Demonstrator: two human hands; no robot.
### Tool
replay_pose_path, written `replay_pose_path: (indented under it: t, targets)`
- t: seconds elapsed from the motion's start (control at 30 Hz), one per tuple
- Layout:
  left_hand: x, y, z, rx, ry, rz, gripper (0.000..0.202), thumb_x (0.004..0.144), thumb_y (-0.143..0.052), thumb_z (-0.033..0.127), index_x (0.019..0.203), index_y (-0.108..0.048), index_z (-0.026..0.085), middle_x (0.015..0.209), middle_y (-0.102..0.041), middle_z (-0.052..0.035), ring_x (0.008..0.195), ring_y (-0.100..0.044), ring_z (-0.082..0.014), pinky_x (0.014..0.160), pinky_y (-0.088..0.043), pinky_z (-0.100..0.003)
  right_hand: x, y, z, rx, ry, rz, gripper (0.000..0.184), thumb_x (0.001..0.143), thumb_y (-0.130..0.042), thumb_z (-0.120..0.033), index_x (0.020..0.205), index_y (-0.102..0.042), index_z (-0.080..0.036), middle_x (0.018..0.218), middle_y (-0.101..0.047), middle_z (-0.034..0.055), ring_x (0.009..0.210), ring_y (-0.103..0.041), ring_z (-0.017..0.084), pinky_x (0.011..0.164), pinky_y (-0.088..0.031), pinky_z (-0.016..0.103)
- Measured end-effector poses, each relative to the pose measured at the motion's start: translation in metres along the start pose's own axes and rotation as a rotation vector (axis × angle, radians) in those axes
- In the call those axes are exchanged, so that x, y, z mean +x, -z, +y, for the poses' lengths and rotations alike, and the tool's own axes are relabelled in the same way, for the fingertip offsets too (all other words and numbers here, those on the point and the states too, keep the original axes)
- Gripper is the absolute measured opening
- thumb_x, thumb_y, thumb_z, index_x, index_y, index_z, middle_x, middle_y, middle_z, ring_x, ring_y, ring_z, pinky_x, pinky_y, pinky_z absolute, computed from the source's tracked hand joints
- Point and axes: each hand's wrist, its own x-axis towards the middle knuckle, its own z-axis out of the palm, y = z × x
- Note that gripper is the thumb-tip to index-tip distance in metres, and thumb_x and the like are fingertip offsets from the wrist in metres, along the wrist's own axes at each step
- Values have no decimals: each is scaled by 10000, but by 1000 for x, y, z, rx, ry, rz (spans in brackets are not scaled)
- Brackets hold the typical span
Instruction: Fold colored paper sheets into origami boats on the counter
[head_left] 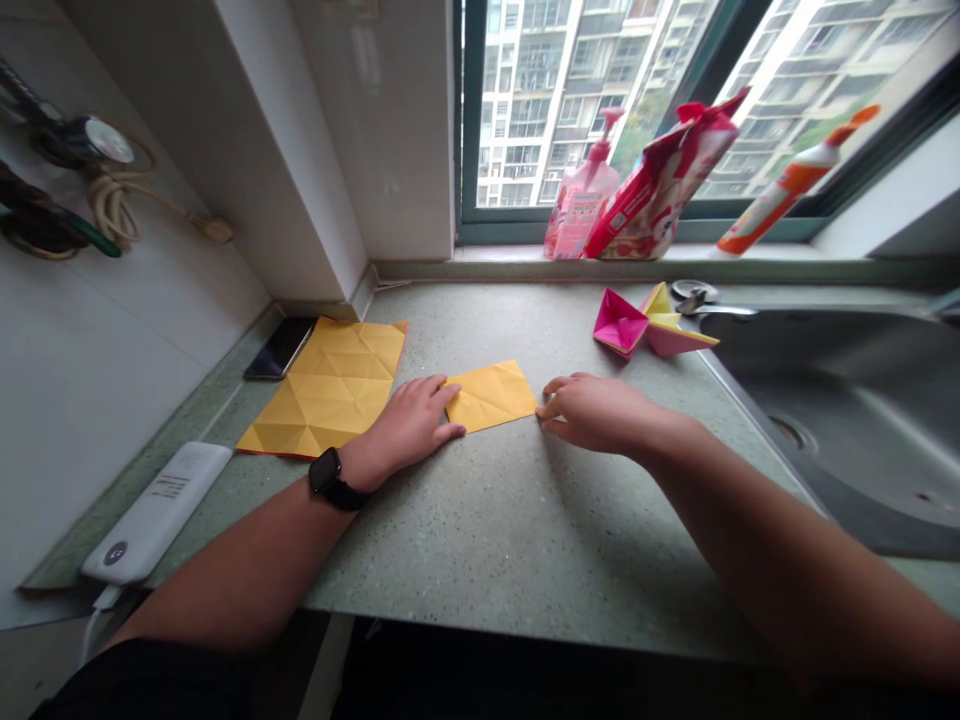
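Note:
A small folded yellow paper (491, 395) lies on the grey-green countertop (487, 520). My left hand (411, 420), with a black watch on the wrist, rests flat on the paper's left edge, fingers stretched out. My right hand (592, 410) sits at the paper's right corner, its fingertips pinched together on that corner. A larger creased yellow sheet (330, 385) lies to the left of my left hand.
Two folded paper shapes, pink (619, 322) and yellow-pink (671, 325), sit near a steel sink (840, 420) at right. A phone (279, 348) and a white power bank (157, 510) lie at left. A pink pump bottle (581, 200), red bag (660, 185) and orange bottle (787, 185) stand on the windowsill.

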Motion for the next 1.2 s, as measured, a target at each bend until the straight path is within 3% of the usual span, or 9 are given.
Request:
replay_pose_path:
  t: [0.1, 0.17, 0.27, 0.37, 0.53, 0.87, 1.0, 1.1, 1.2]
  targets:
    - [-1, -1, -2, 16, 6, 19, 609, 1001, -745, 519, 1515, -555, 253, 1546, -587, -156, 1405, -562, -367, 1206, -461, -543, -2, 11, 3, -95, -93, -45, 318, 1019, -605, -383, 973, -884, -237, 1162, -817, 145, 1016, -769, 315, 719, -576, 362]
    - [0, 0, -1, 18, 8, 15, 620, 999, -749, 511, 1520, -540, 248, 1519, -598, -153, 1391, -570, -362, 1199, -465, -537, -2, 16, -1, -90, -95, 29, 340, 1047, -563, -356, 1056, -883, -239, 1187, -818, 132, 1031, -769, 305, 755, -573, 366]
    - [0, 4, 3, 3, 23, 6, 642, 982, -775, 487, 1519, -533, 231, 1503, -590, -158, 1384, -570, -362, 1197, -472, -540, -1, 17, -14, 7, 15, 85, 321, 1049, -578, -319, 1181, -865, -261, 1209, -823, 105, 1038, -769, 282, 839, -574, 374]
    - [1, 6, 6, -19, 54, 12, 678, 954, -816, 464, 1522, -535, 221, 1486, -565, -165, 1360, -580, -366, 1189, -490, -557, 2, 10, -27, 114, 174, -5, 319, 1037, -622, -304, 1270, -839, -282, 1190, -832, 83, 1017, -772, 253, 880, -568, 359]
    - [0, 7, 8, -75, 29, 63, 717, 904, -877, 364, 1530, -550, 235, 1479, -519, -149, 1332, -600, -346, 1184, -522, -564, 8, 0, -31, 131, 228, -37, 345, 1027, -628, -262, 1311, -823, -250, 1202, -811, 112, 1028, -763, 257, 900, -561, 360]
    - [9, 9, 7, -220, -73, 252, 359, 971, -696, 91, 1294, -720, 246, 1282, -621, -76, 1177, -689, -229, 1074, -626, -425, 18, -19, -18, 90, 334, 119, 280, 992, -690, -234, 1231, -836, -243, 1304, -777, 125, 1164, -740, 300, 1075, -571, 465]
    - [9, 11, 11, -257, -162, 359, 502, 1007, -629, 69, 1466, -607, 270, 1318, -677, -77, 1209, -697, -224, 1068, -624, -410, 25, -32, -17, 118, 393, 178, 440, 973, -712, -246, 1410, -750, -204, 1516, -693, 150, 1382, -661, 337, 1209, -508, 522]
    - [7, 12, 15, -300, -213, 425, 653, 1029, -644, 118, 1627, -430, 267, 1273, -722, -78, 1090, -732, -199, 997, -641, -377, 30, -40, -16, 167, 415, 193, 661, 942, -744, -251, 1583, -598, -179, 1647, -578, 170, 1525, -546, 349, 1271, -449, 537]
    - [6, 13, 17, -312, -272, 355, 549, 1040, -677, 191, 1561, -510, 237, 1182, -759, -69, 992, -744, -192, 945, -641, -361, 31, -41, -12, 201, 397, 204, 742, 917, -781, -280, 1619, -552, -205, 1667, -556, 165, 1557, -509, 358, 1282, -434, 550]
